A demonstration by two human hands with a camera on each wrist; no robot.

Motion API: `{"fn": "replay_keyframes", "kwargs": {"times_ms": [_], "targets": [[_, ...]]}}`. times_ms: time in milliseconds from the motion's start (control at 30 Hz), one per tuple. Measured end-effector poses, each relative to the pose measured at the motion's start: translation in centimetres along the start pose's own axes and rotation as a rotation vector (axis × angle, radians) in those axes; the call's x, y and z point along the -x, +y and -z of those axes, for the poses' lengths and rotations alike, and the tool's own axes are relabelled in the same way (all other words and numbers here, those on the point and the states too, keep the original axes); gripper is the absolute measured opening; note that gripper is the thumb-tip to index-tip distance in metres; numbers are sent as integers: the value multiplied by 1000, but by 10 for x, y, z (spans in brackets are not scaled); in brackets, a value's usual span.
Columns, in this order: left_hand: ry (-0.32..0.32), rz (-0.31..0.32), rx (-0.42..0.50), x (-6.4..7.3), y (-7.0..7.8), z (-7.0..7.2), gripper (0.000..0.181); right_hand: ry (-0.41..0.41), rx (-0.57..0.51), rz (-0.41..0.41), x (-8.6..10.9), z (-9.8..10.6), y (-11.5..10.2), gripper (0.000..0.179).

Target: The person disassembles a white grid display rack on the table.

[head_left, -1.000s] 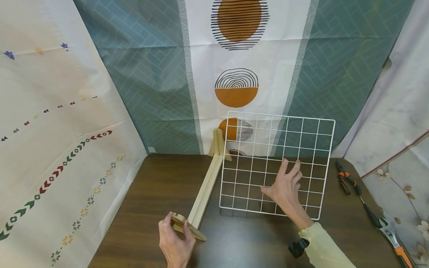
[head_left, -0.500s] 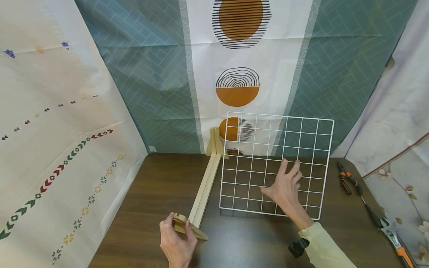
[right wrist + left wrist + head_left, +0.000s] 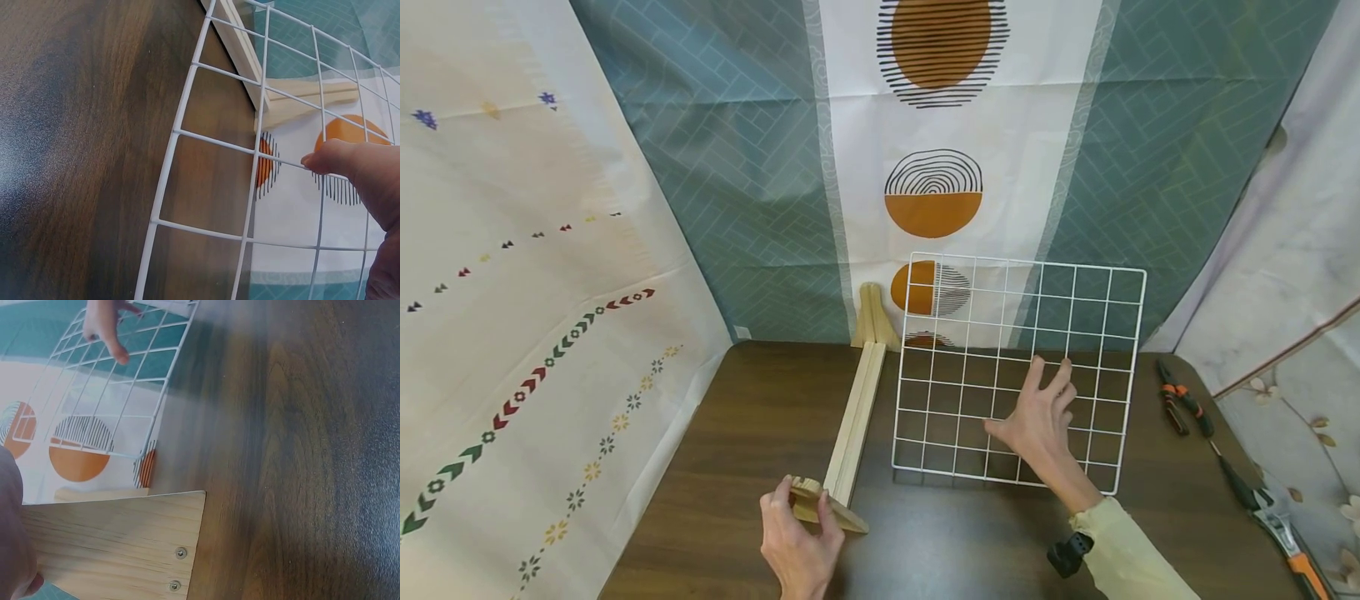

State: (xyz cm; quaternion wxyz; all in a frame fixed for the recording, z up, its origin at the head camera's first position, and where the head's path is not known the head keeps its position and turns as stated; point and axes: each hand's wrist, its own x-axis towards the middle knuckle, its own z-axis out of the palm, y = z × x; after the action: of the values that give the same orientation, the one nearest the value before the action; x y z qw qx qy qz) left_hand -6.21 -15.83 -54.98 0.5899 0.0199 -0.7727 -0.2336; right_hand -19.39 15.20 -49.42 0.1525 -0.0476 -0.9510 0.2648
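My left hand (image 3: 801,542) grips the top of the near end board (image 3: 842,512) of a pale wooden stand. Its grooved rail (image 3: 853,425) runs away from me to a far end board (image 3: 874,317), which flares at the bottom. Two screw heads show low on the near board (image 3: 125,540) in the left wrist view. To the right, a white wire grid panel (image 3: 997,371) stands leaning above the table. With fingers spread across it, my right hand (image 3: 1041,421) holds the grid by its wires; the thumb (image 3: 331,156) lies against a wire in the right wrist view.
Pliers (image 3: 1183,400) lie at the right of the dark wooden table (image 3: 730,433). Nearer me along that edge are a black-handled screwdriver (image 3: 1236,479) and an adjustable wrench (image 3: 1281,529). Patterned cloth (image 3: 775,183) hangs behind the table and at both sides.
The wooden stand's far end has swung left, away from the grid's left edge. My left hand and the near board have shifted slightly right. The grid and right hand stay nearly still.
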Motion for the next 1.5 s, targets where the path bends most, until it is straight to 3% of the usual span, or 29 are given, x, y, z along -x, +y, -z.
{"fn": "replay_keyframes", "kwargs": {"times_ms": [1000, 1500], "targets": [[15, 2, 2, 0, 1, -3, 50, -44, 22, 11, 4, -5, -2, 134], [21, 17, 7, 0, 3, -5, 50, -113, 55, -19, 4, -6, -2, 134]]}}
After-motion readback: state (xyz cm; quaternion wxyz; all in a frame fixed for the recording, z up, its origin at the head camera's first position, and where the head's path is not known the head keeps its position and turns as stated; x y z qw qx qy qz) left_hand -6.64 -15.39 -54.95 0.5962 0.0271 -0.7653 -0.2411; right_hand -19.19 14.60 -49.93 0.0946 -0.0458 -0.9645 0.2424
